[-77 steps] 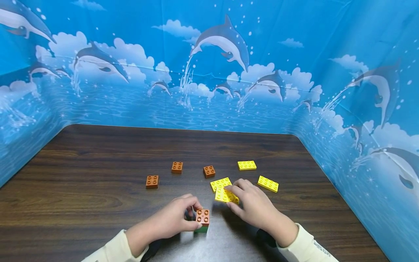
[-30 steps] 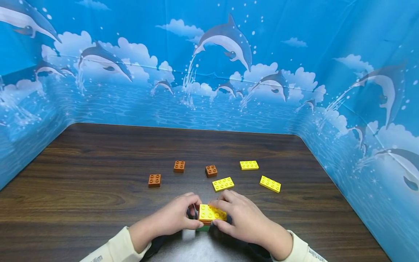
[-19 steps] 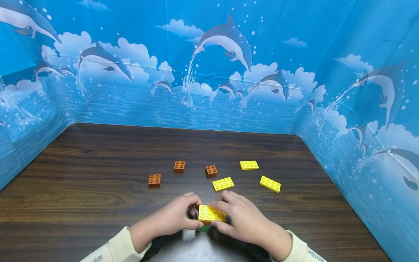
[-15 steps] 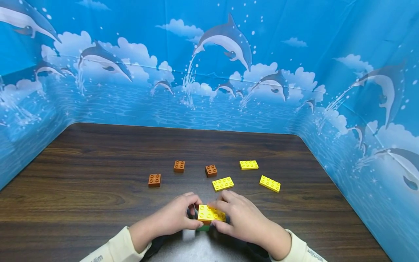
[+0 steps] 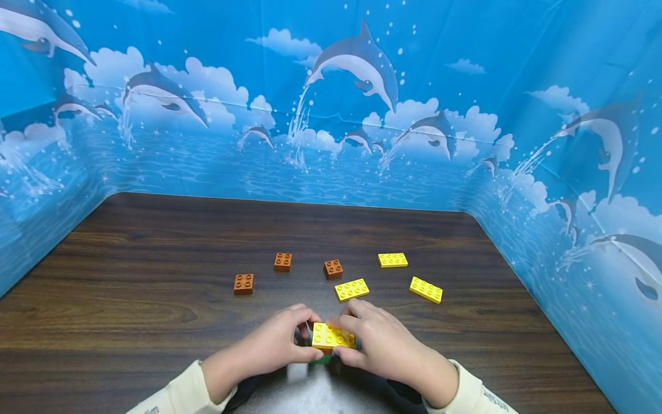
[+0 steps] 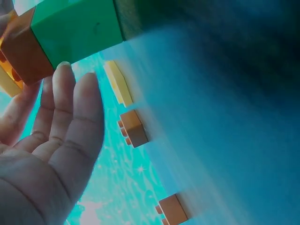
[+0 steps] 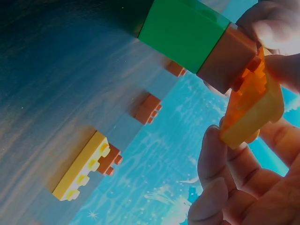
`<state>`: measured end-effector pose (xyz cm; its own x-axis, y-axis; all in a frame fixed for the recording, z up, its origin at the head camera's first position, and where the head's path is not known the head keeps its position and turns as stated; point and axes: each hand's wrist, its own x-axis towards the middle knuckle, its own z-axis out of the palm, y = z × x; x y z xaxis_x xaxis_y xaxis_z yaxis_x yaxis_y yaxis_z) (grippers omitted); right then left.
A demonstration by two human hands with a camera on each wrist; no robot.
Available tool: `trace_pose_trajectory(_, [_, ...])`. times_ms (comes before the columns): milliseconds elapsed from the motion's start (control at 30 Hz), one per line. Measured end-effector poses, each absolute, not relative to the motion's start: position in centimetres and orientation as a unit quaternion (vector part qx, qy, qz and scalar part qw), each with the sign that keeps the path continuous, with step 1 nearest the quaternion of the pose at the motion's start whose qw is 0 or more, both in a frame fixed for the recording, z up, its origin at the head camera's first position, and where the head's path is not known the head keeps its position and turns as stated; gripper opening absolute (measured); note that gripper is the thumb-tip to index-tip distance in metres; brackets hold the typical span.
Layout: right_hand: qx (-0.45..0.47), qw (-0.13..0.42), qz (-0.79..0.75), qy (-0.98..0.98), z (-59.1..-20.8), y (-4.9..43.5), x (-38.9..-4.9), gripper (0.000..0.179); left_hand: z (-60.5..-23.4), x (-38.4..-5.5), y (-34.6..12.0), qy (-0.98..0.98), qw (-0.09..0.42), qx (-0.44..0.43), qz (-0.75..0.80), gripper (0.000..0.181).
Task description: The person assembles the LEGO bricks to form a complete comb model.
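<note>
Near the front of the table stands a stack, a green block (image 7: 183,37) with a brown 2x2 toy brick (image 7: 227,58) on top. My left hand (image 5: 276,342) grips the stack from the left, thumb at its front and fingers behind. My right hand (image 5: 385,348) pinches a yellow 2x4 toy brick (image 5: 322,334), thin as a plate, over the brown one. The right wrist view shows the yellow piece tilted, its hollow underside over the brown studs (image 7: 253,64). It overhangs the stack to the right.
Beyond my hands lie three loose brown bricks, one at the left (image 5: 243,284), one behind it (image 5: 282,261) and one mid-table (image 5: 333,269). Three yellow plates lie further right: a near one (image 5: 352,290), a far one (image 5: 392,260) and a right one (image 5: 426,290). A dolphin-print backdrop (image 5: 331,172) surrounds the dark wooden table.
My right hand has taken the nearer yellow plate from the overlapping pair and carried it left and toward me onto the stack. Over the last second both hands hold nearly still. My left hand stays on the stack.
</note>
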<state>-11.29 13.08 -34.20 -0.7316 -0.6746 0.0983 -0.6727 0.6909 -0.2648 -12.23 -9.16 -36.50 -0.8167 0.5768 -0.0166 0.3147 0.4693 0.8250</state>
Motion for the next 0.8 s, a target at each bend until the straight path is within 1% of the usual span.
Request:
trace_pose_trajectory(100, [-0.367, 0.001, -0.141, 0.92, -34.19, 13.06, -11.29, 0.037, -36.39, -12.01, -9.23, 0.837, 0.143, 0.253, 0.464, 0.032])
trace_pose_trajectory(267, [-0.367, -0.004, -0.138, 0.92, -34.3, 13.07, -11.25, 0.036, -36.2, -11.79, -9.26, 0.839, 0.135, 0.245, 0.466, 0.03])
trace_pose_trajectory(800, [-0.356, -0.006, -0.162, 0.92, -34.43, 13.04, -10.99, 0.036, -36.15, -12.13, -9.35, 0.839, 0.13, 0.267, 0.455, 0.026])
